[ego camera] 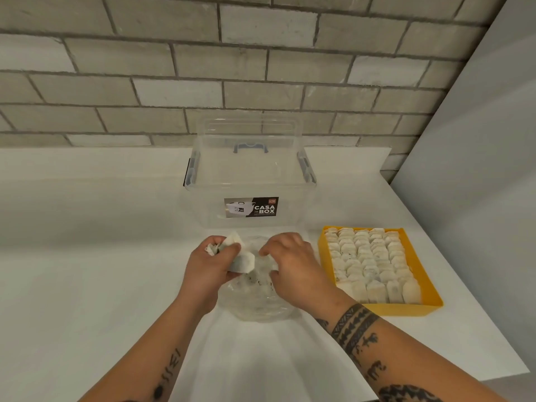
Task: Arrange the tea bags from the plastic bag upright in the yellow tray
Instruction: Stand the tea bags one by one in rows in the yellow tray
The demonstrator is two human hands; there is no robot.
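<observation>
My left hand [211, 262] grips a clutch of tea bags [242, 261] over the plastic bag [261, 297]; the front one is tilted, its long axis running across toward my right hand [290, 256], which pinches the bag's mouth. Just right of it, the yellow tray [429, 285] runs lengthwise away from me, holding upright rows [371, 262] with tapered tops up.

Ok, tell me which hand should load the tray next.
Left, probably: the left hand grips tea bags. The right hand is nearer the tray but pinches the bag.
</observation>
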